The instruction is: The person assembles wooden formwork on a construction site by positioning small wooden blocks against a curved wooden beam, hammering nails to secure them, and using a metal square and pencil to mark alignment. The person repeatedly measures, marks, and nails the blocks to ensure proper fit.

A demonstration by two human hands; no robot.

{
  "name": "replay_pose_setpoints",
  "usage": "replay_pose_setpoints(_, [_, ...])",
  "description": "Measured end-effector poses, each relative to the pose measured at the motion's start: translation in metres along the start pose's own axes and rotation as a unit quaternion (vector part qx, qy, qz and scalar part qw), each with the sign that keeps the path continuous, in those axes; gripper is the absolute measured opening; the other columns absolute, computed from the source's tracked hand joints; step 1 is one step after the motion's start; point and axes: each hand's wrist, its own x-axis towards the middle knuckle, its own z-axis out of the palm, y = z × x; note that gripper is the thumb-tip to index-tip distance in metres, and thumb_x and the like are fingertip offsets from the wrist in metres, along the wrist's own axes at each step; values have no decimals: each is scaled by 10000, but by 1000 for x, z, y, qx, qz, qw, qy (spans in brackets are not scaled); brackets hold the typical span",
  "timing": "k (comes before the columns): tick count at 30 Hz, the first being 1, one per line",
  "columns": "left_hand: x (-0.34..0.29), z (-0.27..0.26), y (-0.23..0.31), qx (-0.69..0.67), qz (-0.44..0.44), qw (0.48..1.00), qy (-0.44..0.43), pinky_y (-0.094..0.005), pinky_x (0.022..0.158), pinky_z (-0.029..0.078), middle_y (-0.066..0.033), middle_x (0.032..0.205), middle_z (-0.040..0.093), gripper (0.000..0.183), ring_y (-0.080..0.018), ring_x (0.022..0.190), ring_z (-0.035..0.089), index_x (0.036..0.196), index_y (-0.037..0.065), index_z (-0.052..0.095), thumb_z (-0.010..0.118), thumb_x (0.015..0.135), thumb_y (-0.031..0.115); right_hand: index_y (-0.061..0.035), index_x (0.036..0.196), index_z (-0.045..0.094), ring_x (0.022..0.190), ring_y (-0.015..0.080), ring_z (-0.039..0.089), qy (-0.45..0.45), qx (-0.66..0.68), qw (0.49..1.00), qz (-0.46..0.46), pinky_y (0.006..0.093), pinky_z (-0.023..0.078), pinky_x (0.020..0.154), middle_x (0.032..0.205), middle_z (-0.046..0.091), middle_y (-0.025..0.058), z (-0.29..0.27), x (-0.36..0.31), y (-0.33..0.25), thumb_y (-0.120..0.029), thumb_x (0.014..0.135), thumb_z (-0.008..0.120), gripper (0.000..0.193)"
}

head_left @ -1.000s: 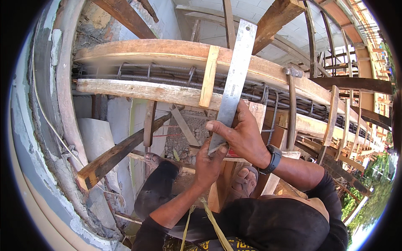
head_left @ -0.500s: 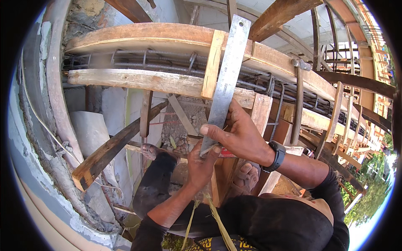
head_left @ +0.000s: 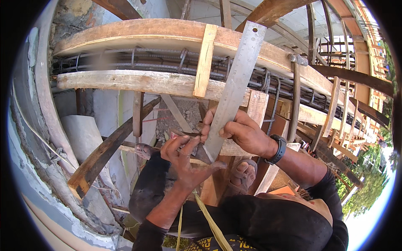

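Note:
A long steel ruler (head_left: 240,75) slants up and away in front of me, its far end over the formwork. My right hand (head_left: 247,131) is closed around its lower part, thumb on the near side and fingers behind. My left hand (head_left: 184,161) is beside the ruler's bottom end, thumb stretched out and fingers bent but apart. At its fingertips is a thin dark piece (head_left: 190,134) with something reddish, reaching toward my right fingertips; its kind cannot be made out. A grey wedge-shaped part (head_left: 202,154) shows by the ruler's lower end.
Steel reinforcing bars (head_left: 167,62) run between two long formwork boards (head_left: 138,79). A light wooden strip (head_left: 205,58) lies across them. A hammer (head_left: 297,62) hangs on the far board to the right. A dark timber prop (head_left: 104,157) leans at left. My feet stand on timbers.
The ruler has shifted right and tilted more, with my right hand still on it. My left hand has let go of its lower end and moved left, fingers spreading.

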Motion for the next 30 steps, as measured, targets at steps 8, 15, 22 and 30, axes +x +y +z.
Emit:
replay_pose_setpoints(8, [8, -8, 7, 30, 47, 998, 14, -491, 1028, 286, -23, 1173, 463, 801, -274, 1187, 343, 1155, 189, 616, 785, 637, 775, 9, 1216, 558, 1072, 273, 653, -12, -2, 1000, 26, 409, 493, 998, 1119, 669, 145, -9, -2, 2, -1, 768, 448, 462])
replay_pose_setpoints(15, [7, -8, 10, 60, 65, 996, 6, -512, 1012, 267, -6, 1159, 476, 751, -264, 1193, 351, 1122, 220, 625, 789, 638, 770, 27, 1195, 581, 1054, 280, 649, -21, 32, 999, -3, 419, 500, 983, 1096, 662, 158, -13, -5, 3, 12, 745, 458, 467])
replay_pose_setpoints(22, [5, -8, 10, 66, 74, 995, 4, -524, 1017, 250, 9, 1151, 478, 658, -260, 1192, 350, 1077, 251, 645, 808, 652, 727, 22, 1172, 628, 1049, 188, 657, -25, 36, 999, -5, 326, 511, 934, 1086, 699, 113, -15, -7, 4, -8, 790, 455, 420])
replay_pose_setpoints(30, [3, -8, 12, 78, 82, 994, 0, -521, 1015, 250, 13, 1144, 484, 560, -257, 1176, 350, 1029, 260, 685, 823, 672, 669, 30, 1177, 641, 1047, 192, 665, -29, 18, 999, 3, 332, 509, 957, 1092, 701, 124, -15, -10, 3, -11, 790, 461, 429])
